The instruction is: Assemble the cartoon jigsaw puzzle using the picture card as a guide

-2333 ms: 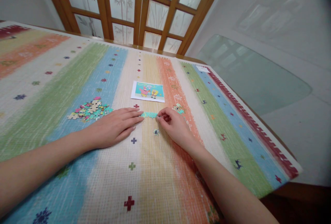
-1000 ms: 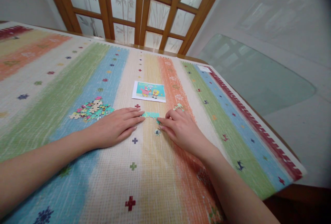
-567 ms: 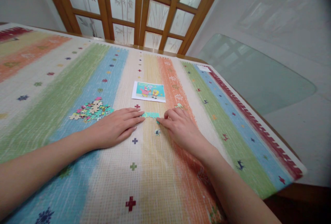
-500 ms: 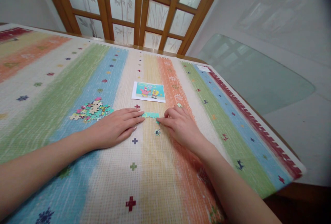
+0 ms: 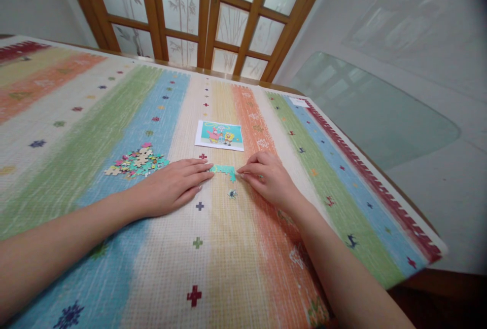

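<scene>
A short turquoise strip of joined jigsaw pieces point(image 5: 223, 168) lies on the tablecloth, with a corner piece point(image 5: 232, 177) pointing down at its right end. My left hand point(image 5: 177, 184) rests flat with fingers stretched out, its tips at the strip's left end. My right hand point(image 5: 268, 179) has thumb and forefinger drawn together at the corner piece's right edge. A loose piece with a dark spot point(image 5: 232, 194) lies just below. Beyond the strip is a printed cartoon picture card point(image 5: 221, 135).
A heap of mixed jigsaw pieces point(image 5: 139, 161) lies left of my left hand, some showing bare backs. The striped tablecloth point(image 5: 171, 268) covers the table. A small white card point(image 5: 299, 102) lies at the far right, and wood-framed glass doors point(image 5: 178, 14) stand behind.
My right fingers have shifted slightly right, uncovering the corner piece at the strip's end. A small loose piece seen behind that hand is now hidden. My left hand stays put.
</scene>
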`<state>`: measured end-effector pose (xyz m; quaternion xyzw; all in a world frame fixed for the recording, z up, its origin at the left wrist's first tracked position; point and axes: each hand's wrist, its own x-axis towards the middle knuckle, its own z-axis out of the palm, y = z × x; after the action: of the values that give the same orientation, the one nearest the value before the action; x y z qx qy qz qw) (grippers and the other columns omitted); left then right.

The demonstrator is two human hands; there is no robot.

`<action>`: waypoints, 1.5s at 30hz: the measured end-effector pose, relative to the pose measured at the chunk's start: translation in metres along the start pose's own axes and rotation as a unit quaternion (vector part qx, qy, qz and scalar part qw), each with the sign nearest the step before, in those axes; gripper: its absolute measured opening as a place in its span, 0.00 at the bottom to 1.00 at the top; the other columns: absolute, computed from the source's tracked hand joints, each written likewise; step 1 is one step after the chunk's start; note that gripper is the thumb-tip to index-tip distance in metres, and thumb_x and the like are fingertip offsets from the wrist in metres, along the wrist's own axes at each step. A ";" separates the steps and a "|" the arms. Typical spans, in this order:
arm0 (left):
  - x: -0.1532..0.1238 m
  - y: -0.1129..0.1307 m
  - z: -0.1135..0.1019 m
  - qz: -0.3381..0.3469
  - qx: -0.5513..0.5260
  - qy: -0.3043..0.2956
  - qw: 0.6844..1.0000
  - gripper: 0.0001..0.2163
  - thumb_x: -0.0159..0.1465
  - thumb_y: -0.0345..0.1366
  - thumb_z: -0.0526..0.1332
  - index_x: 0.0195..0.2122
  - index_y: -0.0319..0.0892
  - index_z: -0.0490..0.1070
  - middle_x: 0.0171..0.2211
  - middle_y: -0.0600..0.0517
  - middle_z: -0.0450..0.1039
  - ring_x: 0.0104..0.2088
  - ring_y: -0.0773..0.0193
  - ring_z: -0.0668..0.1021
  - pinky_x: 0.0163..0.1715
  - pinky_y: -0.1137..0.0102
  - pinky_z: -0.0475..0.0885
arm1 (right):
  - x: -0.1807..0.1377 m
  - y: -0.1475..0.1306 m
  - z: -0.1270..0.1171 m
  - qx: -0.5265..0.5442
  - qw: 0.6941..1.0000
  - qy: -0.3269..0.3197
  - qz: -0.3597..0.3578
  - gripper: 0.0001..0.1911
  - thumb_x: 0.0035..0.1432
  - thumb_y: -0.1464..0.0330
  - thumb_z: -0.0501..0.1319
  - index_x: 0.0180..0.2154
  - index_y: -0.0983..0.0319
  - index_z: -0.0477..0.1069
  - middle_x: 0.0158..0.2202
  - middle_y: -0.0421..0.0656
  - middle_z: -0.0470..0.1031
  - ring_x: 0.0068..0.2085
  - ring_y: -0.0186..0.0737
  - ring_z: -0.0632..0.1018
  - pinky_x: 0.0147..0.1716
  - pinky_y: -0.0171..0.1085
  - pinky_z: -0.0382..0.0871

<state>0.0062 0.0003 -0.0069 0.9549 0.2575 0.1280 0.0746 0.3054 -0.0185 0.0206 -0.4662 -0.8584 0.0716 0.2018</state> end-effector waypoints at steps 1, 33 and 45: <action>0.000 0.000 0.000 0.000 0.002 -0.002 1.000 0.20 0.74 0.39 0.50 0.65 0.44 0.65 0.68 0.48 0.62 0.68 0.58 0.64 0.68 0.58 0.58 | 0.000 0.000 0.000 0.001 1.000 -0.006 -0.003 0.08 0.65 0.68 0.63 0.40 0.56 0.82 0.39 0.46 0.75 0.43 0.45 0.73 0.45 0.45 0.64; 0.022 0.032 0.006 -0.003 -0.026 -0.022 0.999 0.24 0.76 0.47 0.47 0.67 0.41 0.61 0.71 0.44 0.53 0.71 0.56 0.57 0.70 0.58 0.54 | -0.022 0.050 -0.042 -0.075 0.973 -0.055 0.209 0.11 0.60 0.72 0.63 0.43 0.60 0.81 0.40 0.51 0.81 0.39 0.48 0.80 0.41 0.45 0.72; 0.021 0.030 0.005 -0.008 -0.049 -0.017 0.999 0.20 0.75 0.44 0.51 0.65 0.45 0.64 0.72 0.46 0.51 0.71 0.54 0.57 0.70 0.55 0.54 | -0.019 0.065 -0.032 -0.031 0.977 -0.053 0.206 0.12 0.58 0.76 0.62 0.41 0.59 0.81 0.39 0.47 0.76 0.37 0.41 0.77 0.41 0.40 0.71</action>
<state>0.0391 -0.0156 -0.0008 0.9501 0.2570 0.1233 0.1264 0.3778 -0.0004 0.0243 -0.6345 -0.7554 0.1094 0.1220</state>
